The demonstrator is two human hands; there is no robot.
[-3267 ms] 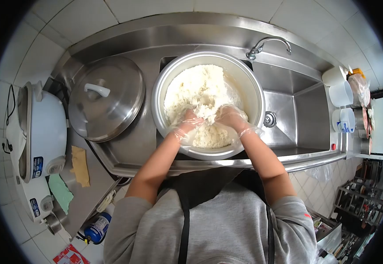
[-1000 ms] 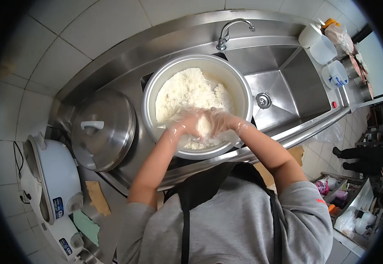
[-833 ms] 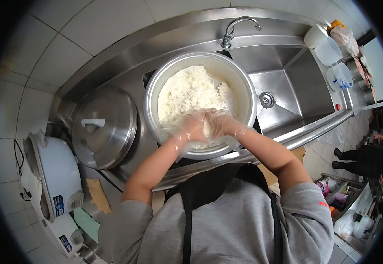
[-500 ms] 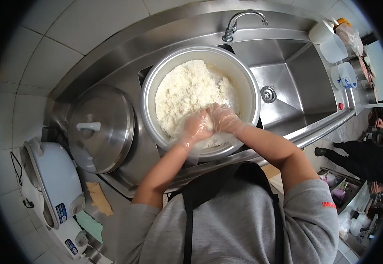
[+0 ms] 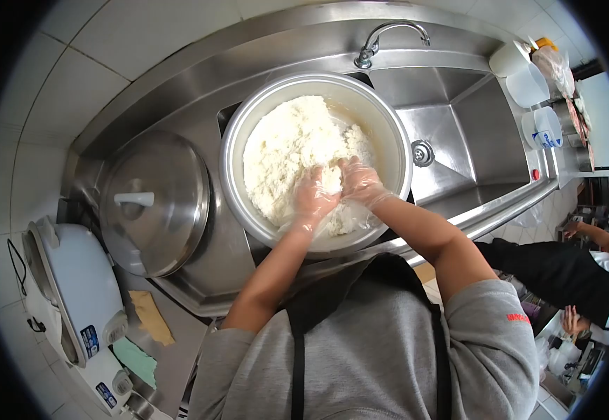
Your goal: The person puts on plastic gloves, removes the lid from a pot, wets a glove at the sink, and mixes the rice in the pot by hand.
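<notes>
Cupping some crumbly white mix (image 5: pixel 292 140) mid-frame, the left hand (image 5: pixel 315 197) and right hand (image 5: pixel 362 183) are facing each other, fingers loosely spread inside clear plastic gloves (image 5: pixel 369 194). It's all sitting in a big round pot (image 5: pixel 229 157), while a steel lid (image 5: pixel 154 227) is lying over at frame left, white handle (image 5: pixel 134 199) up.

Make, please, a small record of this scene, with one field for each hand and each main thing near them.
left hand: gloved in clear plastic, touching white crumbly food
right hand: gloved likewise, touching the food
pot: wide, round, holding the food
metal lid: white-handled, left of pot
sink basin: right of pot
</notes>
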